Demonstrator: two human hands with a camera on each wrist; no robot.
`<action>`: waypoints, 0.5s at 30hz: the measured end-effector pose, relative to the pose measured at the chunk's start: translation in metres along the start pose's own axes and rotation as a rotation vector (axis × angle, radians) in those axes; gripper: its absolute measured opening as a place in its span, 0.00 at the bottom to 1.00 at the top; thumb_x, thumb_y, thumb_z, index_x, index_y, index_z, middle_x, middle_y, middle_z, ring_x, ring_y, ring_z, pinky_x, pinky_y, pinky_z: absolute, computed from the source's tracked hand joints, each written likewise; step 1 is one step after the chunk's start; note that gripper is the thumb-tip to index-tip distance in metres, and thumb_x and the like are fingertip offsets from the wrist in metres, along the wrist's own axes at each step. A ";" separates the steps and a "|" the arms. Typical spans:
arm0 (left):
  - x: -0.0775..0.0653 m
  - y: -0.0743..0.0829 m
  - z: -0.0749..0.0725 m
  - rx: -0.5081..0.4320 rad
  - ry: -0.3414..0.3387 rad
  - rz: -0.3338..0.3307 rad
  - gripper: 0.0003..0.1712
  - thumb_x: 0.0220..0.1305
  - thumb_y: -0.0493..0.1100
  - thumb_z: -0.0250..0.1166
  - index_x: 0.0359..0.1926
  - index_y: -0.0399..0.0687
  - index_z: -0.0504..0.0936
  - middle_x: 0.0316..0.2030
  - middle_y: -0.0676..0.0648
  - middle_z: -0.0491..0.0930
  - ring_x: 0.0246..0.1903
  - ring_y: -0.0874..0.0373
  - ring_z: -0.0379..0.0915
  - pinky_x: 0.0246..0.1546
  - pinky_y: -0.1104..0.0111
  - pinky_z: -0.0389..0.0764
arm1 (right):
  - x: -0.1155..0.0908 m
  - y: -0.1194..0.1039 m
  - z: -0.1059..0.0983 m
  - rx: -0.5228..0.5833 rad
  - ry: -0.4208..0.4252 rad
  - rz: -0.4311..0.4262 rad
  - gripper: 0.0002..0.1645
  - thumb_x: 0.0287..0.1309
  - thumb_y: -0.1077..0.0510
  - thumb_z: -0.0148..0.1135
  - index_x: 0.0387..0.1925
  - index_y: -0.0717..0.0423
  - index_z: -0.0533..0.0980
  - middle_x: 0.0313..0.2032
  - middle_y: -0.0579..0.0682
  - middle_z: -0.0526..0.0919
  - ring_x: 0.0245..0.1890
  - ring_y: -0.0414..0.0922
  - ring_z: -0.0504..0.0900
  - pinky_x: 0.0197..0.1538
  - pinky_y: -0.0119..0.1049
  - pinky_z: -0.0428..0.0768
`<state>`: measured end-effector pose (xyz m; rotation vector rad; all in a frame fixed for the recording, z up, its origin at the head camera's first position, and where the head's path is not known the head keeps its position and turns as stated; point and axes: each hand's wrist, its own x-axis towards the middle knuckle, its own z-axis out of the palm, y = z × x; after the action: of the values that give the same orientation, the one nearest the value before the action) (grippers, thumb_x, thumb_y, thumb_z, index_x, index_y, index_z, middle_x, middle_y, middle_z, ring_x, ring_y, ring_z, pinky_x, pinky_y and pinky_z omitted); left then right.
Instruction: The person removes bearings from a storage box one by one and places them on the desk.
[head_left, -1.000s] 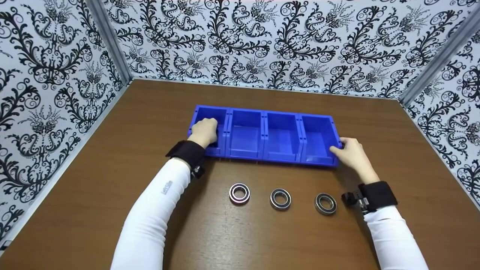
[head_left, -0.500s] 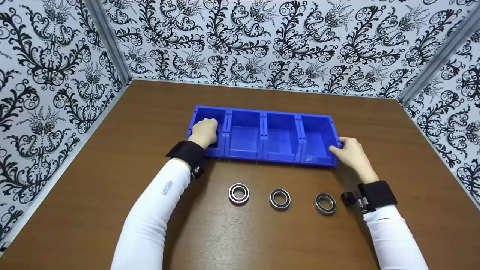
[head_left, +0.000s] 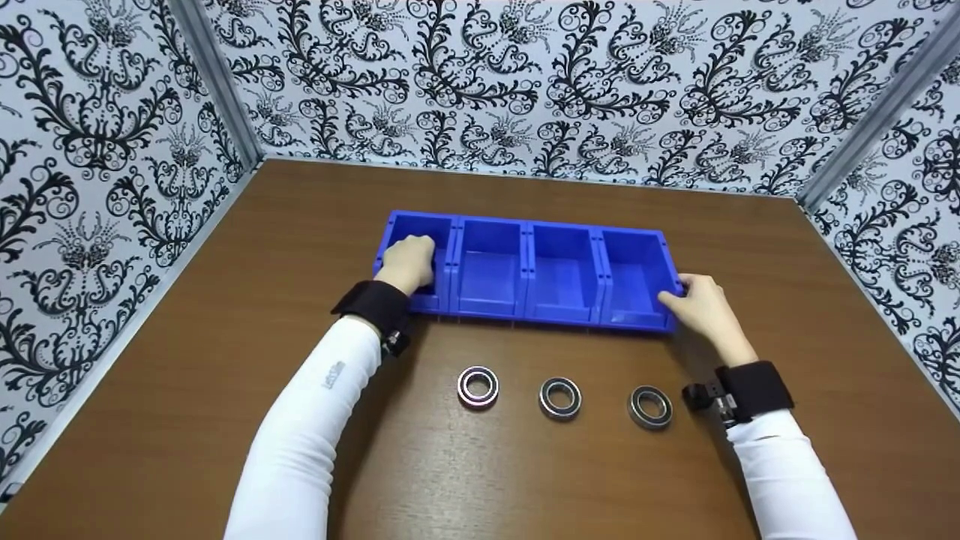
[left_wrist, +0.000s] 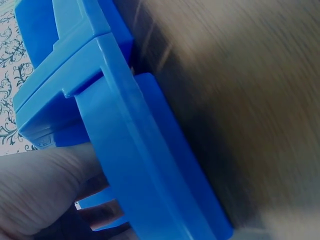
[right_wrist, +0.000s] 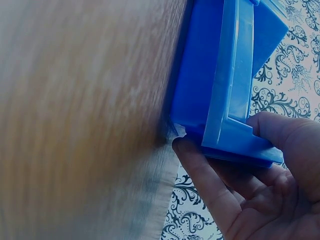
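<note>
A blue storage bin [head_left: 491,289] with several compartments in a row spans the middle of the table. My left hand [head_left: 409,264] reaches into its leftmost compartment, fingers bent downward. In the left wrist view the thumb and fingers of that hand [left_wrist: 55,185] pass behind the compartment's front wall [left_wrist: 125,150]; the fingertips are hidden, and I cannot tell what they hold. At the opposite end, my right hand [head_left: 697,304] grips the bin's right side wall. The right wrist view shows the thumb [right_wrist: 275,125] over the wall and the fingers [right_wrist: 210,185] outside and beneath.
In front of the bin, three ring-shaped ball bearings lie flat in a row: a left one [head_left: 478,388], a middle one [head_left: 561,398] and a right one [head_left: 651,408]. Patterned panels [head_left: 510,90] with grey metal posts [head_left: 217,82] enclose the brown table [head_left: 525,480].
</note>
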<state>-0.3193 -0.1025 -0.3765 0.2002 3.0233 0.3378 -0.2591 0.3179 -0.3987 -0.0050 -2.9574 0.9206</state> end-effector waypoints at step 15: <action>-0.001 -0.002 -0.002 0.010 -0.009 0.002 0.17 0.60 0.32 0.62 0.51 0.34 0.82 0.56 0.31 0.83 0.56 0.35 0.82 0.55 0.44 0.84 | 0.001 0.000 -0.001 0.007 -0.014 0.007 0.28 0.64 0.58 0.57 0.58 0.77 0.75 0.47 0.73 0.86 0.27 0.34 0.78 0.31 0.26 0.75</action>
<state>-0.3189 -0.1052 -0.3755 0.2052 3.0163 0.3206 -0.2602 0.3185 -0.3981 -0.0090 -2.9693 0.9360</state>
